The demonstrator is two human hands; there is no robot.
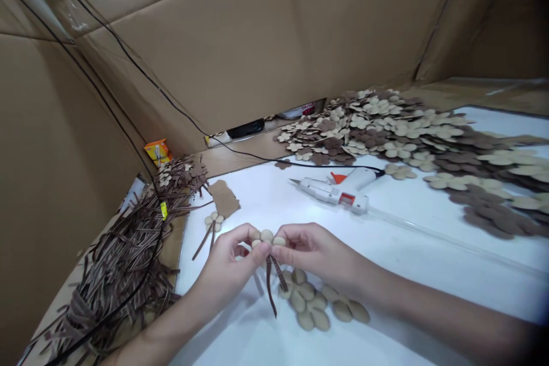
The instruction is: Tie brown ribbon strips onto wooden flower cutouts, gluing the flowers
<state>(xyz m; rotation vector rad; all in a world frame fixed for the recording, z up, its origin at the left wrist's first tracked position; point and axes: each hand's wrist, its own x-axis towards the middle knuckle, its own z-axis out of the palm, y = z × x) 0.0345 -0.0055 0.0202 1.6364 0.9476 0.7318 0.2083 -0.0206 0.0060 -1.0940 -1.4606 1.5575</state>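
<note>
Both my left hand (238, 251) and my right hand (302, 246) pinch a small beige fabric flower (266, 235) between thumbs and fingers, just above the white board. Two brown ribbon tails (271, 289) hang from under my thumbs, and where they meet the flower is hidden. Just below my right hand lie several loose beige flowers (306, 300), partly overlapping. Left of my left hand rests another beige flower with brown tails (213, 222), beside a torn piece of cardboard (225, 199).
A white glue gun (332, 191) lies behind my hands, its long clear glue stick (446, 234) reaching right and its black cable (257, 157) running left. Beige and brown flowers (386, 126) are heaped at back right. Brown ribbon strips (124, 257) pile up on the left. Cardboard walls (214, 51) enclose the table.
</note>
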